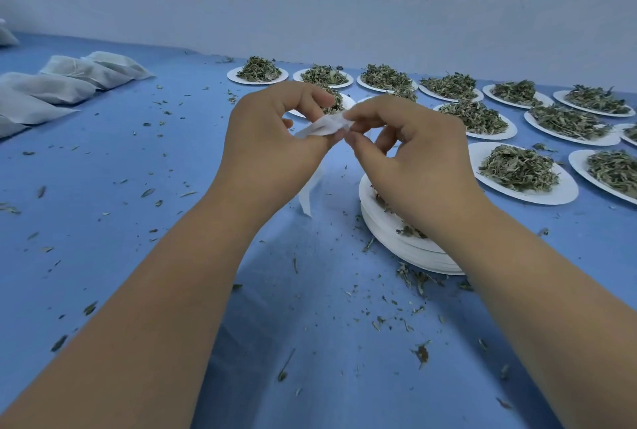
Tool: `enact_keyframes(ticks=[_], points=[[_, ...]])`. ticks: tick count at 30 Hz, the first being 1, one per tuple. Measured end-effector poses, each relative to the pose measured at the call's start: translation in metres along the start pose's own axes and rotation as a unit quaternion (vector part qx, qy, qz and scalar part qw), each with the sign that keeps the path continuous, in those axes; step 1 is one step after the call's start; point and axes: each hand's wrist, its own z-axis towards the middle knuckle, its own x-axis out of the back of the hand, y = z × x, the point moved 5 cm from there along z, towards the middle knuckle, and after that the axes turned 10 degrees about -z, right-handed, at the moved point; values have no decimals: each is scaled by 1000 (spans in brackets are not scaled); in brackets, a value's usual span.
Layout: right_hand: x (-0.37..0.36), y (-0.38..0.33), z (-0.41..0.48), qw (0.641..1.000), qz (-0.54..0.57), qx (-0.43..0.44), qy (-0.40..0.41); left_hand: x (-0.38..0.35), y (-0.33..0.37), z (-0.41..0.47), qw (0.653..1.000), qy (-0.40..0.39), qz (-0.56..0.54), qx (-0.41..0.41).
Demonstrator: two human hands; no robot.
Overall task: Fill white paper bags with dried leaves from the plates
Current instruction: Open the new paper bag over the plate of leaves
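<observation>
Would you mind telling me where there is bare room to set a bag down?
Free: the cloth between the filled bags and the plate stack, only crumbs there. Crowded: the right side, packed with leaf plates.

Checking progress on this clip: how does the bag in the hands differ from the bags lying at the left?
The held bag looks flat and limp; the left bags are plump. The held bag is up in the air, pinched by the left hand and right hand; the left bags lie on the blue cloth, untouched. Both are white and thin.
</observation>
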Motion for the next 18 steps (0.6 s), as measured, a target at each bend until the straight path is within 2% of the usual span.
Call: enact_keyframes(ticks=[4,9,14,18], points=[[2,-9,0,1000,-7,22,-14,0,-2,1,999,-22,3,-23],[3,-12,0,989,127,-54,-47,-10,-16,-4,986,-158,28,38],[0,-11,-1,981,167,-55,-87,-11,-19,-4,987,-138,70,53],[4,-14,2,988,99,-9,-122,-10,-16,-4,985,-139,102,25]])
